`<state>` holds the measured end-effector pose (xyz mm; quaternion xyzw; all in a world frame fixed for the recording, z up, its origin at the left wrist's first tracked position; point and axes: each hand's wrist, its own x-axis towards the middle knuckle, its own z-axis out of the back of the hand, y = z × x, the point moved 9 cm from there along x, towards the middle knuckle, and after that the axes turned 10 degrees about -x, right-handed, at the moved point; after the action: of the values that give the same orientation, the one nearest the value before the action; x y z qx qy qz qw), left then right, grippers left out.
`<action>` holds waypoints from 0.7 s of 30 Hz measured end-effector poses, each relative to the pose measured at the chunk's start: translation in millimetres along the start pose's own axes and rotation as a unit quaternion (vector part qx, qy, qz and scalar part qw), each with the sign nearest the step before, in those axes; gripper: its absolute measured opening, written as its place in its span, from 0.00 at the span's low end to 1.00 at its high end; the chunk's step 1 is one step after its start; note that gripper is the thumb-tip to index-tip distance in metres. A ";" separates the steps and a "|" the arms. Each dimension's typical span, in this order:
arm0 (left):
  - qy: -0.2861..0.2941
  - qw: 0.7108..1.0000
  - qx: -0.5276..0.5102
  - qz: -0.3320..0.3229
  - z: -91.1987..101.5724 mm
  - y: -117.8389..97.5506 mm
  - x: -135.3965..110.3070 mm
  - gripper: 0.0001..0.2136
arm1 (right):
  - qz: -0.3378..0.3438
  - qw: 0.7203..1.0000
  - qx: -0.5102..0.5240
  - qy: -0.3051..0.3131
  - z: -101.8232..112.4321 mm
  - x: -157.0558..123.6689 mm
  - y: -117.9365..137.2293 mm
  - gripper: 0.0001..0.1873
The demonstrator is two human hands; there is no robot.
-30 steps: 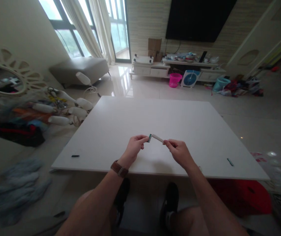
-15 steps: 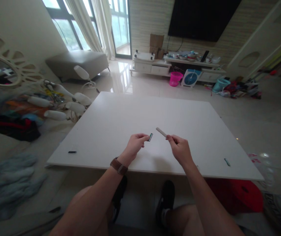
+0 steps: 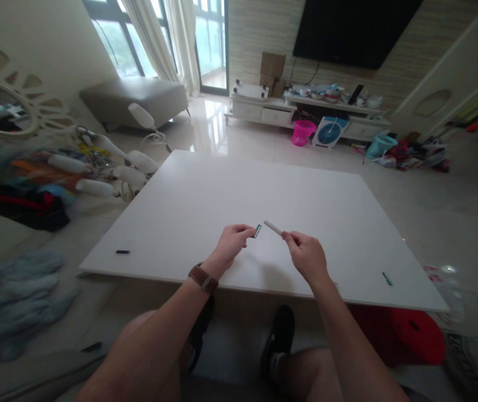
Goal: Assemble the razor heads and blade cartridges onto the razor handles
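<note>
Green cap (image 3: 257,231) sits pinched at the fingertips of my left hand (image 3: 231,244), and the pale slim stick (image 3: 273,228) is pinched at its near end by my right hand (image 3: 305,256); both hands are closed on their pieces and held just above the white table (image 3: 205,195), over the middle of its near edge. The two pieces are close but apart, with a small gap between the cap and the stick's free tip. Whether the cap's mouth faces that tip is too small to tell.

From here I judge the job to be one of alignment. I want the stick's tip and the cap on one line, so I would tilt my right wrist down a touch, since the stick angles up and away toward the far edge. I would keep both forearms steady and my grip light, because a hard pinch on such a thin piece could bend it or flick it out.

A small dark piece (image 3: 122,252) lies near the table's near left corner, and a thin green one (image 3: 387,278) near the near right corner, both well apart from my hands.
</note>
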<state>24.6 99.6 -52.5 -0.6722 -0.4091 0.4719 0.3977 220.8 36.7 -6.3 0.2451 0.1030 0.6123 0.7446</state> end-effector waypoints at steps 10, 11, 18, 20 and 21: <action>0.010 1.000 -0.002 -0.006 -2.8 1.6 -0.3 0.12 | -0.022 0.999 -0.028 -0.010 7.2 -1.9 -1.5 0.24; 0.011 1.000 -0.003 -0.007 -2.8 1.7 -0.2 0.12 | -0.012 1.000 -0.016 -0.001 6.0 -2.1 -0.4 0.25; 0.004 1.000 0.008 -0.012 -3.3 4.6 -0.1 0.12 | -0.016 0.998 -0.053 -0.002 5.6 -1.7 1.6 0.25; 0.006 1.000 0.005 -0.011 -3.8 5.9 0.2 0.12 | 0.006 0.999 -0.033 0.018 1.9 -0.6 6.8 0.25; 0.004 1.000 0.005 -0.013 -3.4 6.1 0.6 0.11 | 0.014 0.999 -0.026 0.039 -1.5 -0.4 8.4 0.25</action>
<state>29.0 97.5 -57.5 -0.6671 -0.4138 0.4658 0.4085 212.8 37.8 -3.5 0.2032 0.1122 0.6342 0.7375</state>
